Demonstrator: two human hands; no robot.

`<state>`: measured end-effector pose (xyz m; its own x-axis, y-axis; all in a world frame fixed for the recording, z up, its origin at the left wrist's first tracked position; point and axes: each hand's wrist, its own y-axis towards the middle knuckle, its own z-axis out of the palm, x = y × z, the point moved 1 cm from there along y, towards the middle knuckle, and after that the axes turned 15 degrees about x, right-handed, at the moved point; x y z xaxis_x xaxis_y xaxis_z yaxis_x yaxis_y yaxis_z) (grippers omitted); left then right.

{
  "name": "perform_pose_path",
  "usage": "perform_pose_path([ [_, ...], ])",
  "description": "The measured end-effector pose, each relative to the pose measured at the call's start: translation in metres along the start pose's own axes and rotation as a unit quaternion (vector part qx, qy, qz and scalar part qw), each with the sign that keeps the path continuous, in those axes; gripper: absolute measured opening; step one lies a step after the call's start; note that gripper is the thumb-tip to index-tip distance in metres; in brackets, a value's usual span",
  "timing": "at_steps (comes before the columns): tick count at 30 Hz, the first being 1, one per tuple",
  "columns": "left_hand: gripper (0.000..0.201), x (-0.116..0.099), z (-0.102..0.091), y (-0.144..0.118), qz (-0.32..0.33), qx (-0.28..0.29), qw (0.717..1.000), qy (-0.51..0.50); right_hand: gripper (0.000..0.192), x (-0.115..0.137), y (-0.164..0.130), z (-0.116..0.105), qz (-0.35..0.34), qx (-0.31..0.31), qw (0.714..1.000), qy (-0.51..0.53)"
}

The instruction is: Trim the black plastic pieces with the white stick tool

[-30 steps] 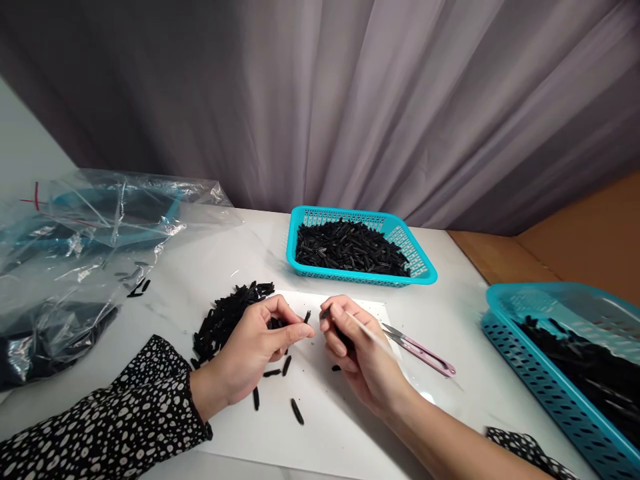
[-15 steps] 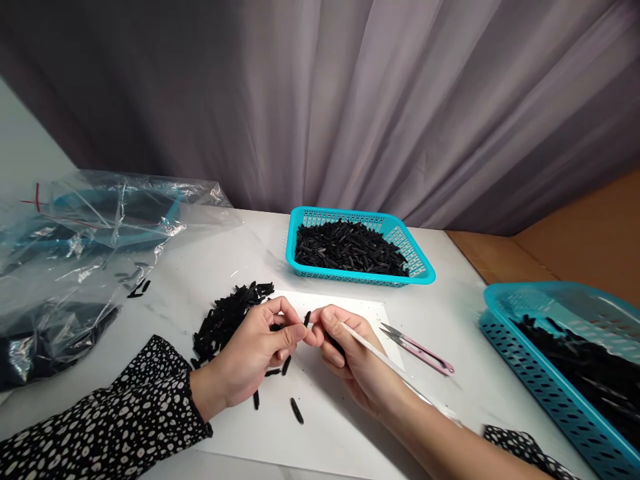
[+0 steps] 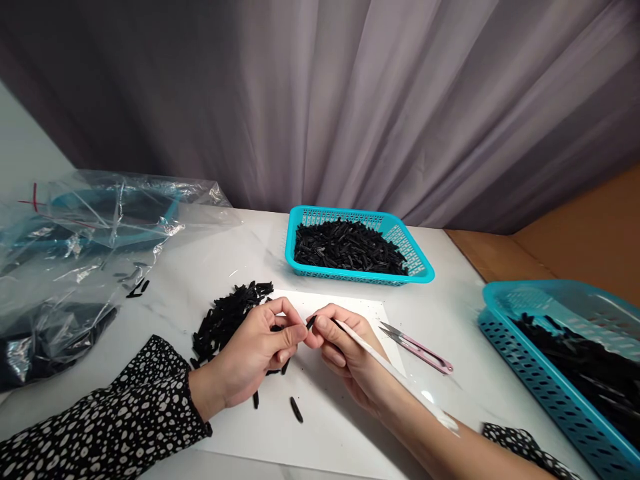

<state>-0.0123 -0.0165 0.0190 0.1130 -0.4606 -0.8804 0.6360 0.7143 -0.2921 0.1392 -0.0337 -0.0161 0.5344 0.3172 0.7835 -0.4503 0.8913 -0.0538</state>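
My left hand is closed in a pinch, its thumb and forefinger at one end of a small black strip. My right hand meets it there, with thumb and fingers bent against the other end of the strip. A slim white stick-like tool lies in the right hand and runs back along the forearm; its front end is partly hidden by the fingers. Behind my left hand is a heap of black strips. A loose black strip rests on the white sheet below my hands.
Pink-handled thread snips lie right of my right hand. A blue basket of black strips stands behind; another blue basket is at the right. A clear plastic bag covers the left side. A grey curtain hangs behind.
The black strip between my fingertips has tilted from nearly upright toward the right, and my right thumb has moved closer to it. The white tool's front end has shifted slightly.
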Motion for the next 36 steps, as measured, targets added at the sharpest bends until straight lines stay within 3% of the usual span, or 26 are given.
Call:
perform_pose_path([
  [7, 0.034, 0.006, -0.007, 0.001, -0.009, -0.022, 1.000, 0.015, 0.033, 0.003, -0.001, -0.001, 0.006, -0.018, 1.000, 0.003],
  [11, 0.041, 0.007, -0.007, 0.001, -0.045, -0.030, 0.998, 0.011, 0.033, 0.003, -0.001, -0.002, 0.004, -0.019, 1.000, -0.001],
  [15, 0.047, 0.006, -0.004, 0.000, -0.074, -0.002, 0.997, 0.022, 0.032, 0.002, -0.001, -0.003, 0.000, -0.015, 1.000, -0.020],
  [19, 0.039, 0.004, -0.002, 0.000, -0.053, 0.038, 0.997, 0.037, 0.032, 0.001, 0.000, -0.001, 0.005, -0.009, 0.999, -0.032],
  [26, 0.037, 0.003, 0.000, 0.000, -0.019, 0.045, 0.996, 0.072, 0.029, -0.001, 0.000, -0.002, 0.006, -0.007, 1.000, 0.004],
  [31, 0.026, -0.002, 0.003, -0.002, -0.045, 0.020, 0.998, 0.047, 0.027, 0.001, 0.000, -0.003, 0.008, -0.005, 0.999, 0.053],
  [33, 0.015, -0.002, 0.002, -0.001, -0.038, 0.014, 0.999, 0.035, 0.025, 0.003, 0.001, -0.004, 0.005, 0.001, 0.998, 0.069],
  [36, 0.014, 0.000, 0.000, 0.001, -0.023, 0.006, 0.999, 0.042, 0.022, 0.003, 0.002, -0.004, -0.001, 0.007, 0.996, 0.084],
])
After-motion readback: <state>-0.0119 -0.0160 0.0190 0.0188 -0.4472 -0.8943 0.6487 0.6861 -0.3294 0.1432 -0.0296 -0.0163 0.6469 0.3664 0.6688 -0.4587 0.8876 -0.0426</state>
